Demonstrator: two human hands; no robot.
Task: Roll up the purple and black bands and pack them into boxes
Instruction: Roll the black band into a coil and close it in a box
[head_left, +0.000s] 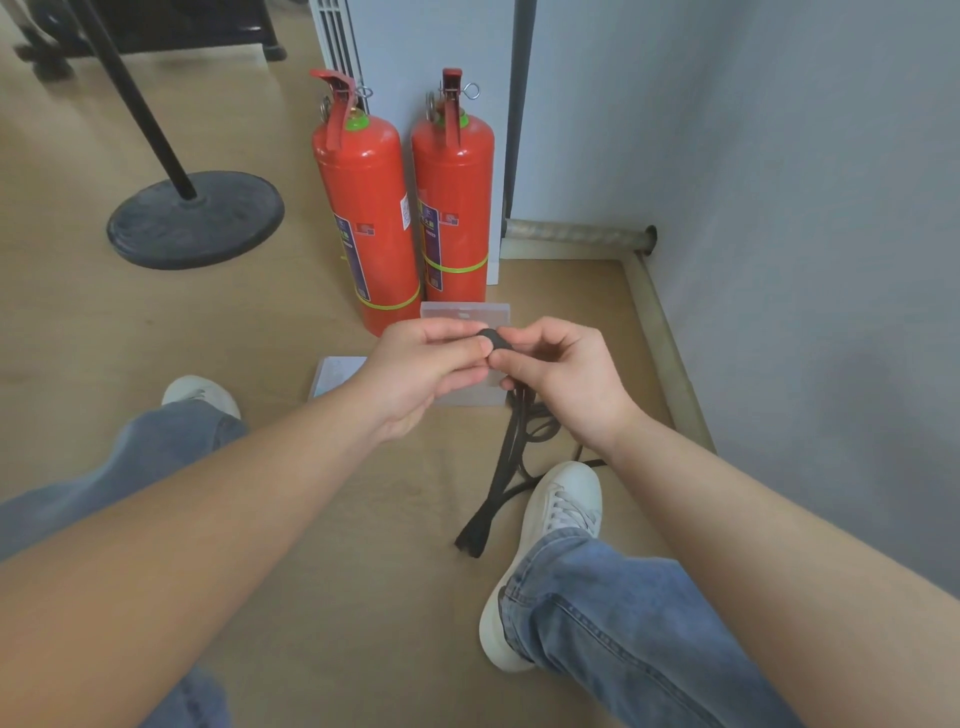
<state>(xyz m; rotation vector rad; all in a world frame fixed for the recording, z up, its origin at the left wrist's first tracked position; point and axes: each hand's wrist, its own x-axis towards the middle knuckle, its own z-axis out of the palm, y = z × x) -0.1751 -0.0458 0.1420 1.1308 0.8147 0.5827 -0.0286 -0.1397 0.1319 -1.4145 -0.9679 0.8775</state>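
Head view, single frame.

A: State of the grip?

B: Both hands meet on the black band (493, 340). Its end is wound into a small tight coil. The left hand (431, 366) pinches the coil between thumb and curled fingers from one side. The right hand (563, 379) pinches it from the other side, thumb and forefinger closed on it, the other fingers curled loosely. The fingertips of the two hands nearly touch around the coil.

A: And the rest of the band?

B: The loose length (511, 457) drops from under the right hand to the floor (363, 519) and lies there in tangled loops, below the grip and towards the person. Its frayed end lies just beside the right shoe (550, 525). I cannot tell whether it is one band or several.

A: The boxes?

B: A clear box (465, 310) lies on the floor directly beyond and beneath the grip, partly covered by both hands. A second flat, clear piece (336, 375) lies left of the grip, by the left wrist. Box or lid, I cannot tell.

A: Surroundings?

B: Two red fire extinguishers (363, 218) stand upright beyond the grip, just behind the clear box. A black stand base (195, 218) sits far left of the grip. The grey wall (805, 208) runs along the right.
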